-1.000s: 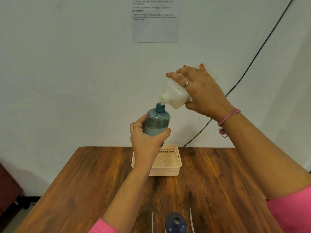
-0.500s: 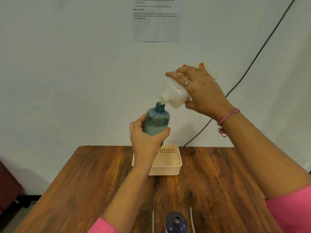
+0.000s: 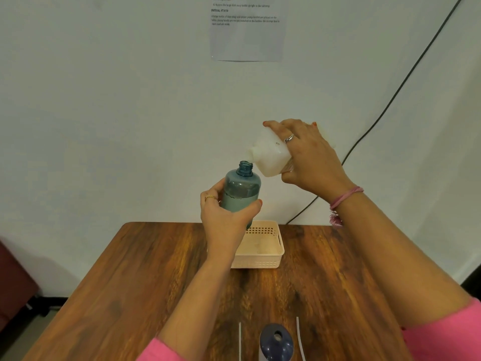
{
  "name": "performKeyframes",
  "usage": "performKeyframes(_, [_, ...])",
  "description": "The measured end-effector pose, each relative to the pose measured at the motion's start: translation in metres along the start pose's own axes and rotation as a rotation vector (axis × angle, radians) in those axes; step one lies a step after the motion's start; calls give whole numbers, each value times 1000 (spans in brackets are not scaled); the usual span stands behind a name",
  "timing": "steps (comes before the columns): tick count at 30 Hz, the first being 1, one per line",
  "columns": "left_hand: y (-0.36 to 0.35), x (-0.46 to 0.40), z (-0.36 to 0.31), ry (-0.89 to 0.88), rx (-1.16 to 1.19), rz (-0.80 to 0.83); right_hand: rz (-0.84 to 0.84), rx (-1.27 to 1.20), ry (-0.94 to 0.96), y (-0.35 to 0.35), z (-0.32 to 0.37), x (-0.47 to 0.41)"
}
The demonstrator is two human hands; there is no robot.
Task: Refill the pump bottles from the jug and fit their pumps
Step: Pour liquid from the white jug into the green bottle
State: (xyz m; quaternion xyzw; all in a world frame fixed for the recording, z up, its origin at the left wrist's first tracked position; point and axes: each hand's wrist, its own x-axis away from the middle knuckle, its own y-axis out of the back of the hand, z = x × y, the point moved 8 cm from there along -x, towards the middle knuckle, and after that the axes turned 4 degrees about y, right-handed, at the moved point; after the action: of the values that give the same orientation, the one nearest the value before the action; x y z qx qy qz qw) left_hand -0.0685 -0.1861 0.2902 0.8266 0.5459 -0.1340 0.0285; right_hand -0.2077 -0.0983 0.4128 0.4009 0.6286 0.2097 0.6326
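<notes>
Translucent blue pump bottle [image 3: 242, 190], capless, roughly half full of pale liquid, gripped upright in the left hand [image 3: 225, 214] above the wooden table [image 3: 156, 269]. White jug [image 3: 270, 155] clasped in the right hand [image 3: 309, 160], tilted, spout just beside the bottle's open neck. Second dark-blue bottle [image 3: 276, 341] at the near edge.

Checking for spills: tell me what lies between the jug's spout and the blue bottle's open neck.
Nothing visible. In the head view the jug spout sits just above and right of the blue bottle neck, with only wall showing in the small gap; no stream can be made out.

Recording room: instruction sheet [image 3: 246, 29] taped to bare wall [image 3: 104, 100].
</notes>
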Motion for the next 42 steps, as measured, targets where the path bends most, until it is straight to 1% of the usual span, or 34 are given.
performKeyframes(3, [8,-1,5,5,3,-11,-9,-83,-69,-13,2,6])
performKeyframes(7, [21,-5,12,3,-7,-33,27,-152,-124,-39,3,13])
performKeyframes(12, [42,-10,26,29,-6,-49,54,-456,-307,-68,-5,23])
performKeyframes(17, [66,-12,48,67,-53,-65,16,-745,-454,-91,-6,42])
performKeyframes(22, [85,-5,79,109,-123,-28,6,-937,-592,-118,-5,69])
performKeyframes(28, [104,14,118,144,-236,43,13,-963,-661,-136,1,93])
performKeyframes(34, [113,42,167,267,-261,133,7,-930,-702,-146,5,112])
performKeyframes(42, [120,73,218,325,-355,216,12,-891,-690,-153,20,134])
